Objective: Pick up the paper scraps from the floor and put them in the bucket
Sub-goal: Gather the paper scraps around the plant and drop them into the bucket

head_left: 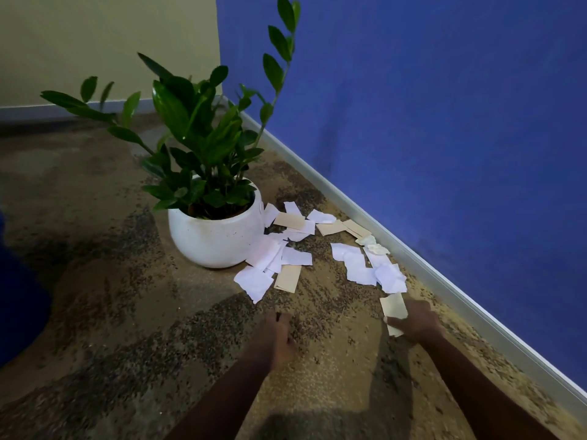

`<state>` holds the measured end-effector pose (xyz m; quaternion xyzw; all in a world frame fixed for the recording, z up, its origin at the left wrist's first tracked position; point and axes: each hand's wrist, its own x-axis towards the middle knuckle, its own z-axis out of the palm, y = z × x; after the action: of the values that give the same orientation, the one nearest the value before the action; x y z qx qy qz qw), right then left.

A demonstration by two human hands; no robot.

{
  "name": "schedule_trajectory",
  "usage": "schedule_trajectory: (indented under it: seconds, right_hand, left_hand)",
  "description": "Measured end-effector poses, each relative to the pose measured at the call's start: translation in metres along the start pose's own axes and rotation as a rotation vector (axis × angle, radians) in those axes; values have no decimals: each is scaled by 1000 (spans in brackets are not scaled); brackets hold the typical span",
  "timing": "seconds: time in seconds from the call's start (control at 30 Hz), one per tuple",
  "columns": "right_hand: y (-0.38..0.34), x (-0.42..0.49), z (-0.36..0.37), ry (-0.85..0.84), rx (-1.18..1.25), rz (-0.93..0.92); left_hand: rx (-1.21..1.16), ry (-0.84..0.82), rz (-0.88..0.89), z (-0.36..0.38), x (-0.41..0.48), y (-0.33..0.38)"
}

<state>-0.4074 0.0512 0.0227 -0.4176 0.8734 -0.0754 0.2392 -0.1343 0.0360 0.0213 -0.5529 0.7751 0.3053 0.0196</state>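
Note:
Several white and tan paper scraps (295, 249) lie scattered on the speckled carpet between a white plant pot and the blue wall. My right hand (416, 322) grips a tan scrap (394, 308) at the near end of the pile, thumb over its lower end. My left hand (279, 335) hovers low over bare carpet a little left of it, fingers loosely curled and holding nothing. A dark blue shape (19, 300) at the left edge may be the bucket; only its side shows.
A leafy green plant in a round white pot (216, 236) stands on the carpet touching the left scraps. A blue wall (444, 138) with a pale skirting board (444, 281) runs diagonally on the right. A beige wall closes the far left corner.

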Motion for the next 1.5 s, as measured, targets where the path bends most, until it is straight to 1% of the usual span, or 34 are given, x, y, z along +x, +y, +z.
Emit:
schedule_trajectory:
  seconds: [0.1, 0.2, 0.27, 0.33, 0.37, 0.43, 0.5, 0.57, 0.6, 0.67, 0.7, 0.73, 0.77, 0.8, 0.87, 0.9, 0.93, 0.97, 1.0, 1.07, 1.17, 1.27, 1.37, 1.5]
  right_hand:
    - [-8, -5, 5, 9, 27, -79]
    - [-22, -18, 13, 10, 11, -145]
    - [-35, -35, 20, -27, 52, -205]
    - [-49, -56, 29, -59, 106, -287]
    - [-56, -67, 34, -67, 130, -339]
    - [-69, -89, 45, -54, 190, -485]
    - [-81, -108, 52, -70, 248, -603]
    - [-88, -118, 56, -178, 277, -676]
    - [-89, -119, 56, -258, 305, -682]
    - [-85, -114, 52, -422, 376, -628]
    - [-82, -109, 49, -461, 397, -610]
    - [-79, -103, 45, -448, 401, -597]
    - [-75, -94, 42, -394, 395, -582]
    - [-69, -83, 40, -291, 347, -559]
    - [-55, -58, 37, -11, 89, -461]
    - [-47, -46, 34, 98, -59, -380]
    - [-39, -36, 31, 145, -169, -283]
    - [-32, -27, 27, 142, -221, -187]
    - [-26, -18, 24, 115, -234, -107]
    - [-15, -3, 20, 39, -195, -28]
    - [-8, 7, 20, -94, 8, -4]
    - [-11, 6, 28, -127, 33, 5]
    - [-15, 1, 35, -16, -21, -9]
    - [-19, -16, 40, 94, 8, -135]
  left_hand:
    - [-13, -2, 19, 1, 0, -2]
    - [-138, 9, 25, 2, -2, 0]
    - [-329, 46, -14, 4, -5, 6]
    - [-625, 73, -97, 5, -8, 14]
    - [-790, 56, -141, 5, -11, 19]
    - [-1090, -54, -213, 5, -18, 29]
    - [-1267, -135, -256, 6, -23, 37]
    - [-1357, -93, -296, 3, -27, 41]
    - [-1370, -56, -317, 2, -27, 41]
    - [-1355, -29, -344, -1, -27, 38]
    - [-1347, -37, -344, -2, -27, 35]
    - [-1344, -46, -343, -3, -26, 31]
    - [-1353, -50, -349, -4, -25, 28]
    - [-1370, -49, -362, -4, -23, 25]
    - [-1397, -41, -388, -5, -18, 22]
    - [-1403, -34, -398, -4, -16, 21]
    - [-1411, -28, -405, -2, -14, 22]
    - [-1422, -24, -411, 0, -12, 23]
    - [-1433, -25, -412, 3, -10, 24]
    - [-1442, -32, -406, 8, -8, 26]
    - [-1446, -56, -400, 16, -6, 27]
    - [-1451, -84, -419, 22, -4, 26]
    - [-1447, -87, -427, 24, -2, 27]
    - [-1443, -93, -421, 23, -1, 30]
